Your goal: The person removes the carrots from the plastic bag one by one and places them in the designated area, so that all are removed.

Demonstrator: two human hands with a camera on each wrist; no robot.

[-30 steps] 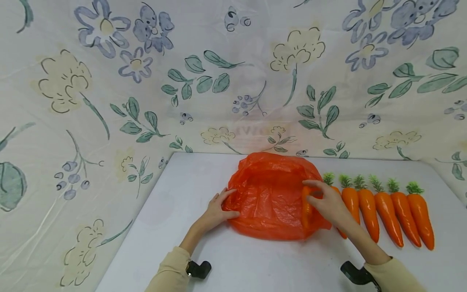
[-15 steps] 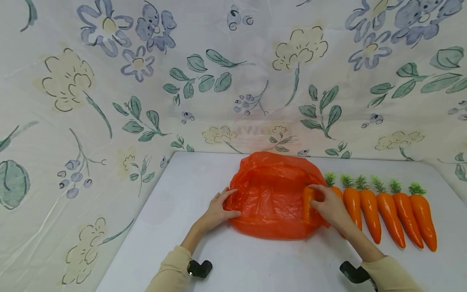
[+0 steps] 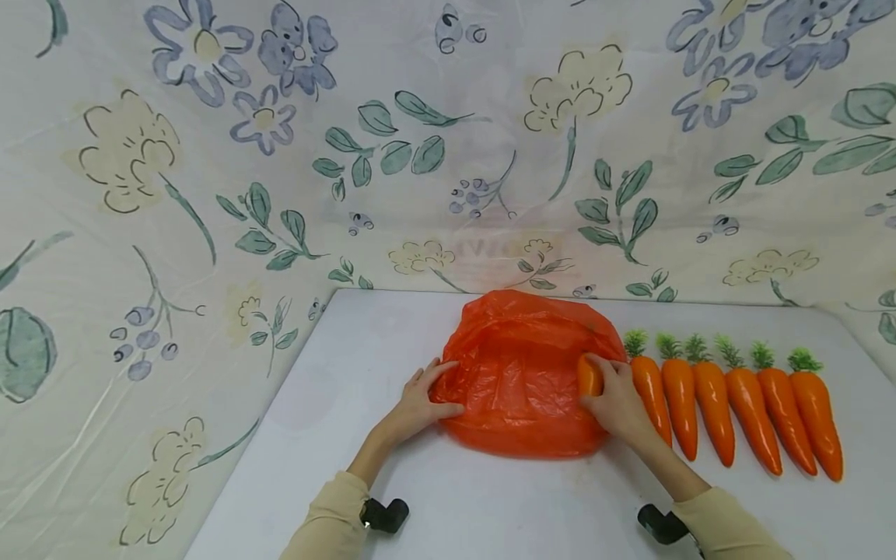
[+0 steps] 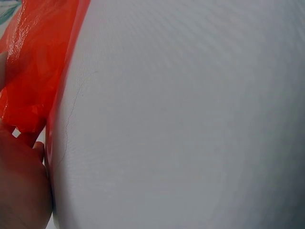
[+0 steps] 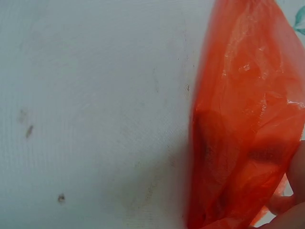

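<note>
A red, translucent plastic bag lies with its mouth spread wide in the middle of the white table. My left hand holds its left edge, thumb low and fingers higher up. The left wrist view shows the bag's film against that hand. At the bag's right side my right hand grips a carrot; only its glossy orange upper part shows, and the rest is hidden by the hand and bag. In the right wrist view, fingertips sit at the bag's edge.
Several orange carrots with green tufts lie in a row right of the bag, the nearest close to my right hand. A flower-printed sheet hangs behind the white table. A black wrist device sits at each sleeve.
My right hand has moved slightly left and down with the carrot at the bag's right side. More of the nearest carrot in the row shows. The left hand stays in place.
</note>
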